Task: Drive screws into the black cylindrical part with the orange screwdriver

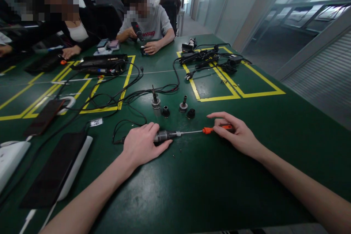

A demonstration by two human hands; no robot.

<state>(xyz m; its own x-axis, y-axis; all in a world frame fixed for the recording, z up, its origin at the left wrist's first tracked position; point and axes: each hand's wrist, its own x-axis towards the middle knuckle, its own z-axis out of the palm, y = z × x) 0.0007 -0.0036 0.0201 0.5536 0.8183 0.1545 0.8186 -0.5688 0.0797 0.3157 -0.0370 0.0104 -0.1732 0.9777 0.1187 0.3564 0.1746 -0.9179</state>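
Observation:
My left hand (141,142) is wrapped over a dark cylindrical tool (163,136) lying on the green table, its cable running off to the left. From the right, my right hand (237,131) holds a screwdriver (207,130) by its orange handle. The thin shaft points left, and its tip meets the light-coloured front end of the cylindrical tool. Just beyond my hands stand a metal part with a long spindle (155,102), a shorter metal part (183,105) and two small black caps (165,111). Tiny screws (173,156) lie nearer to me.
Phones and a power bank (75,168) lie at the left beside a white power strip (12,164). Black cables (164,88) cross the table's middle. A cable bundle (203,56) sits at the far right within yellow tape. Across the table a person (149,25) holds a power tool; another sits left.

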